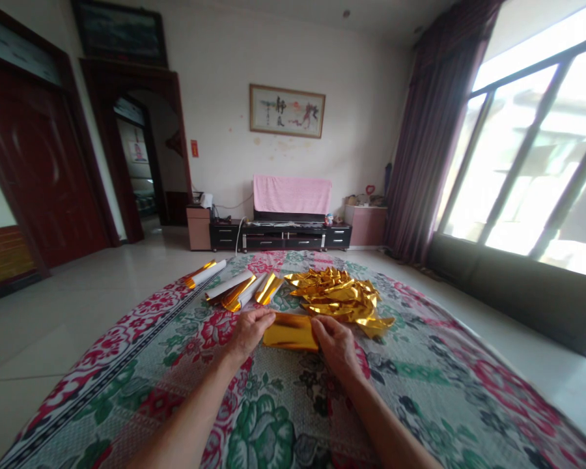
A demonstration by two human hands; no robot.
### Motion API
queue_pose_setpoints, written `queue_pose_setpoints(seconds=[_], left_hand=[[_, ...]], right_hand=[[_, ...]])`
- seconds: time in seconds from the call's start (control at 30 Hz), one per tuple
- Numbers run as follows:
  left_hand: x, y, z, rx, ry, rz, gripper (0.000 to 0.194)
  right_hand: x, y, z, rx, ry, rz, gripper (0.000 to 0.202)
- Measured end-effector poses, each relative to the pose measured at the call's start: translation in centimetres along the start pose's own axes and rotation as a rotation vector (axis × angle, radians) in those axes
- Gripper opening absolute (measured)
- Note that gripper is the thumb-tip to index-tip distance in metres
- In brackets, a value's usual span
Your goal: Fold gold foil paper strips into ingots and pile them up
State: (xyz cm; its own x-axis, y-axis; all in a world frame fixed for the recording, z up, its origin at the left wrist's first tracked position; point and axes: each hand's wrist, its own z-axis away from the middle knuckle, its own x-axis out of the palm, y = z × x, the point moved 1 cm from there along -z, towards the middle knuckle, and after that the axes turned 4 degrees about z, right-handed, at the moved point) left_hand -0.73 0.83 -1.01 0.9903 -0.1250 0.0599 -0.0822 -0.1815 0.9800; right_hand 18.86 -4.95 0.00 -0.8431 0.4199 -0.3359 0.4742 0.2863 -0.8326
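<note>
A flat rectangle of shiny gold foil paper [290, 332] is stretched between my two hands, just above the flowered cloth. My left hand [251, 332] pinches its left end between thumb and fingers. At the right end, my right hand [336, 342] grips it the same way. Beyond my right hand lies a heap of folded gold foil pieces [339, 293], with pointed ends. Past my left hand are several curled sheets of gold foil paper [241, 293] with white backs, and one more curled sheet [205, 272] lies farther left.
The flowered cloth [264, 430] spreads under everything, in red, green and grey. Across the tiled floor [141, 267] stands a low black cabinet [280, 241] with a pink cloth [293, 194] draped over a dark object. Tall windows and a purple curtain [424, 143] are on the right.
</note>
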Motion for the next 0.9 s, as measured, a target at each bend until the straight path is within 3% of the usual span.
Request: queue_pose_setpoints(seconds=[0.53, 0.7, 0.9], left_hand=[[-0.13, 0.01, 0.04, 0.028, 0.021, -0.049, 0.03], [-0.11, 0.19, 0.11, 0.03, 0.088, -0.216, 0.03], [0.1, 0.72, 0.53, 0.084, 0.096, -0.569, 0.025]], right_hand=[[-0.03, -0.4, 0.08, 0.055, -0.024, 0.079, 0.035], [0.01, -0.34, 0.08, 0.026, -0.025, 0.211, 0.031], [0.12, 0.25, 0.03, -0.071, 0.001, 0.389, 0.027]])
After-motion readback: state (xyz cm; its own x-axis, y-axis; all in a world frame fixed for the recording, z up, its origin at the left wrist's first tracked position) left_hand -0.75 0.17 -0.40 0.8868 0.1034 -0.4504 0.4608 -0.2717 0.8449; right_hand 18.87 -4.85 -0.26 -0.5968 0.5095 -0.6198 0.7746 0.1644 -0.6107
